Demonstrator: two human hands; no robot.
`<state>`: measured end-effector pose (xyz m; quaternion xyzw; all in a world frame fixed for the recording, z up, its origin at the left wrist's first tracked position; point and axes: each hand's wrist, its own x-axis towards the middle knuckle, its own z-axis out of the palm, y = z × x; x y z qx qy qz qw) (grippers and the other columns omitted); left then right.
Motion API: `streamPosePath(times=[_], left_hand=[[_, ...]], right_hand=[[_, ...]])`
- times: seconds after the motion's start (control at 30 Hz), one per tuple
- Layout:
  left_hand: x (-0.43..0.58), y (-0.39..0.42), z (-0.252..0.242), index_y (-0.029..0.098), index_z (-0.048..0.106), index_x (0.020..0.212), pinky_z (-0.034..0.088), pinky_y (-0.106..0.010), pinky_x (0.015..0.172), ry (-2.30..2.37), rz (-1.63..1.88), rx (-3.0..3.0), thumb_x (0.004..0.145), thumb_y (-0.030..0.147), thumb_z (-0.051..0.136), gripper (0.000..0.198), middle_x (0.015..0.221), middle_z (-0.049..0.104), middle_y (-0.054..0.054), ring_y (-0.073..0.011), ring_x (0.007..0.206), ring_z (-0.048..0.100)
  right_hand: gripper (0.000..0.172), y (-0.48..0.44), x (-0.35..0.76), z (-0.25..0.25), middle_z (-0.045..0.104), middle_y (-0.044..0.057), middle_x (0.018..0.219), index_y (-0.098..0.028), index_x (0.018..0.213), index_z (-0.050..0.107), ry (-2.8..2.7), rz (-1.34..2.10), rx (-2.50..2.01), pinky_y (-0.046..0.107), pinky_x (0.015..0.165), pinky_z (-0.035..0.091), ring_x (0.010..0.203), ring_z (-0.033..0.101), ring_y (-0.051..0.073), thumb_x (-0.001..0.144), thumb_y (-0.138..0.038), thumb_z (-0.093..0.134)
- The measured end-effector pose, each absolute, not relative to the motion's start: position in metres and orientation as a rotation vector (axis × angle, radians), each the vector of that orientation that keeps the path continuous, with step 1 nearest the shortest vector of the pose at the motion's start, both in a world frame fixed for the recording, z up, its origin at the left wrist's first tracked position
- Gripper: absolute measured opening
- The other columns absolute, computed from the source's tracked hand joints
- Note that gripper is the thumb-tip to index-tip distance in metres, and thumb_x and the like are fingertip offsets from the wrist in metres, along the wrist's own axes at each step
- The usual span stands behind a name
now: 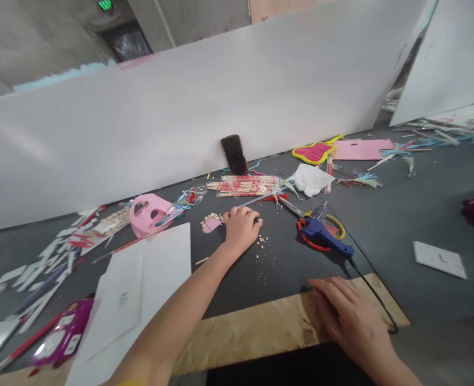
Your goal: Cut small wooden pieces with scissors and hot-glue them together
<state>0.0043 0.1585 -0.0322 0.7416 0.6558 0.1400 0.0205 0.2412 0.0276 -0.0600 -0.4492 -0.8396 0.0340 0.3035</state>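
My left hand [242,228] is curled down on the dark tabletop, thumb and fingers bent; what lies under the fingers is hidden. Tiny pale wooden pieces [262,240] are scattered just right of it, some right at the fingertips. Left of that hand lies a small pink cutout [212,224] with pale bits around its upper edge. My right hand [347,308] rests by the table's front edge, holding nothing, with its fingers loosely stretched. Beyond it lie a blue glue gun [323,233] and scissors [295,208] with red and yellow handles.
Behind are a phone [234,154] leaning on the white partition [180,118], bundled sticks [245,185] and a crumpled tissue [311,179]. A pink mask [150,213], white board [128,300] and purple case [66,332] lie left. The glue gun's cord [376,297] runs past my right hand.
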Motion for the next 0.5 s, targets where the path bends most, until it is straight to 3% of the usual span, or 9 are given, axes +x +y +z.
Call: streamPosePath(times=[0.5], left_hand=[[0.005,0.132,-0.019,0.029,0.067,0.088,0.025,-0.042,0.09,1.935,0.59,2.403,0.085,0.036,0.054,0.015,0.106,0.065,0.001,-0.0224,0.106,0.044]], right_hand=[[0.018,0.028,0.241,-0.057,0.066,0.006,0.085,-0.019,0.099,0.059,-2.19,0.087,-1.193,0.031,0.069,0.049,0.077,0.062,0.018,0.088,-0.021,0.045]])
